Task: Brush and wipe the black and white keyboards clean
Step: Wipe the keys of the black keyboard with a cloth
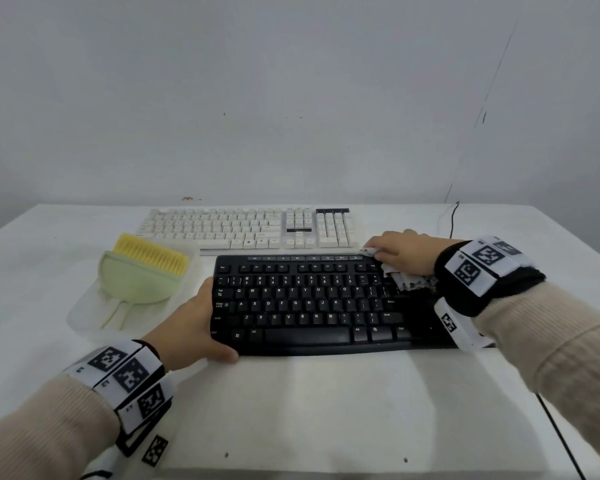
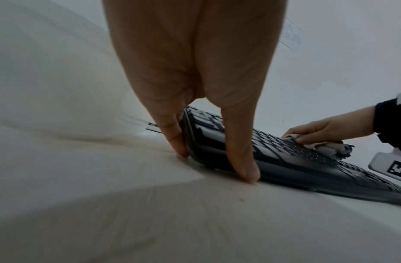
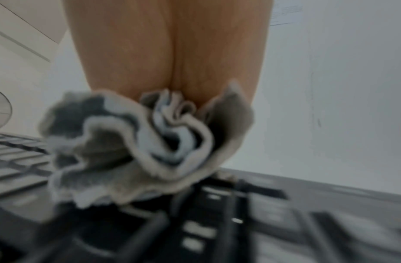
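The black keyboard (image 1: 312,306) lies near me on the white table, with the white keyboard (image 1: 250,227) just behind it. My left hand (image 1: 196,327) grips the black keyboard's (image 2: 285,160) left end, thumb along the front edge and fingers at the side. My right hand (image 1: 404,252) holds a crumpled grey cloth (image 1: 407,277) against the keyboard's far right corner. In the right wrist view the bunched cloth (image 3: 145,147) sits under the palm on blurred black keys (image 3: 195,222). The left wrist view shows the right hand (image 2: 325,128) and cloth (image 2: 325,149) on the keys.
A yellow-bristled brush with a pale green dustpan (image 1: 142,275) lies in a clear tray (image 1: 84,317) left of the black keyboard. A black cable (image 1: 452,220) runs off the table's far right. A wall stands close behind the white keyboard.
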A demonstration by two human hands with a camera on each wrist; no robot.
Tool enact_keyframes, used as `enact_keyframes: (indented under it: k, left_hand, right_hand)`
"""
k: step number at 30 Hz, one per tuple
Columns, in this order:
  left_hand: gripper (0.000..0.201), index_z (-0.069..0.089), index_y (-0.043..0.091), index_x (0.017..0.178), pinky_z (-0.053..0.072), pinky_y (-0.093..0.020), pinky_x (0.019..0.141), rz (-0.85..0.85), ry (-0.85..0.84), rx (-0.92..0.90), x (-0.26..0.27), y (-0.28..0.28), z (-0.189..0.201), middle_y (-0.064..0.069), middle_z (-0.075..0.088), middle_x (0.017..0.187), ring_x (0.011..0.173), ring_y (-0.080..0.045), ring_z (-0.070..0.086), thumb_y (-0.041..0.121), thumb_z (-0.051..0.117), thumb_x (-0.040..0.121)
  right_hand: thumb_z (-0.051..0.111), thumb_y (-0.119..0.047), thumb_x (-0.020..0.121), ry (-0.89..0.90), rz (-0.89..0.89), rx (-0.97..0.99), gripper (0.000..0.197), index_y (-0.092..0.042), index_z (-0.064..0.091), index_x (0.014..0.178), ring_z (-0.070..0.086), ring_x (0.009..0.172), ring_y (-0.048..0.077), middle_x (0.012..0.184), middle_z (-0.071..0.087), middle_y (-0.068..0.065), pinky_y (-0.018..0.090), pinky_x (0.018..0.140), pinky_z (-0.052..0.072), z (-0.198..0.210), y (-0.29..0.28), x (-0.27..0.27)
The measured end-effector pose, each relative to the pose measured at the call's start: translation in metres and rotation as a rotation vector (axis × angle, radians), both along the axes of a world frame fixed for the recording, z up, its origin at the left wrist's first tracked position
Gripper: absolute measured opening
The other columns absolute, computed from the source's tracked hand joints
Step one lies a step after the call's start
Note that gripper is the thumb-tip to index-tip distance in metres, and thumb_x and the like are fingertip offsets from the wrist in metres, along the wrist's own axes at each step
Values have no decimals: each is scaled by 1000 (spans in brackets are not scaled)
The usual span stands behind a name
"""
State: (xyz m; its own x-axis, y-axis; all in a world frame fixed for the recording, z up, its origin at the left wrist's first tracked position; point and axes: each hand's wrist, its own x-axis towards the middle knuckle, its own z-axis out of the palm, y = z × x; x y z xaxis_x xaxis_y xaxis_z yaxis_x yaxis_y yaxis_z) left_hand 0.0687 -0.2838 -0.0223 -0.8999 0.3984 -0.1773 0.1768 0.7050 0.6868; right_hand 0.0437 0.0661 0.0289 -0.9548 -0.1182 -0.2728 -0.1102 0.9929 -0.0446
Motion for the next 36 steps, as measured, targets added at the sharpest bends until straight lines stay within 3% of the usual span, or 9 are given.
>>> enact_keyframes:
  k: [6, 11, 15, 18, 26, 32, 36]
  left_hand:
    - [104, 22, 30, 137, 41, -12, 73, 11, -1, -11, 0, 0, 0, 13, 56, 111, 100, 0, 54, 11, 87, 58]
    - [101, 22, 33, 132, 41, -10, 72, 16, 6, 1, 2, 2, 1, 13, 57, 111, 100, -1, 54, 8, 87, 58]
    - [101, 20, 39, 127, 40, -10, 72, 26, 10, 2, 3, 1, 1, 13, 57, 111, 99, -1, 54, 9, 87, 58]
    - [102, 19, 39, 127, 40, -10, 72, 29, 8, 1, 3, 1, 1, 13, 56, 111, 100, 0, 53, 8, 87, 58]
    - [107, 20, 32, 137, 40, -12, 74, 36, -5, -18, 2, 1, -1, 11, 57, 110, 100, -1, 53, 9, 88, 58]
    - [108, 19, 31, 138, 40, -11, 75, 35, 3, -25, 3, 0, -1, 12, 57, 110, 100, -1, 53, 10, 88, 57]
    - [109, 20, 30, 139, 40, -11, 75, 36, 6, -16, 3, 1, -1, 13, 57, 111, 101, 0, 53, 9, 88, 57]
  right_hand:
    - [32, -33, 102, 9, -81, 19, 32, -33, 45, 131, 43, 115, 27, 125, 50, -1, 43, 102, 35, -4, 48, 5]
    - [33, -31, 101, 144, -161, 10, 31, -35, 49, 128, 37, 101, 22, 122, 51, 1, 42, 98, 34, 2, 78, 14]
    - [33, -26, 101, 334, -342, 81, 35, -23, 47, 132, 40, 113, 35, 129, 47, 10, 44, 96, 35, 6, 96, 23]
    - [32, -28, 101, 241, -423, 77, 36, -22, 44, 134, 38, 118, 38, 133, 44, 12, 44, 99, 33, -2, 101, 29]
    - [28, -40, 101, 69, -430, 39, 33, -38, 45, 129, 36, 123, 34, 133, 42, 0, 43, 107, 27, -10, 112, 35]
    - [29, -30, 102, 7, -470, -6, 31, -31, 48, 126, 42, 123, 34, 128, 46, 6, 40, 109, 26, -7, 124, 33]
    - [33, -19, 101, 21, -498, -108, 30, -16, 50, 126, 49, 115, 32, 127, 51, 17, 32, 92, 36, -5, 122, 35]
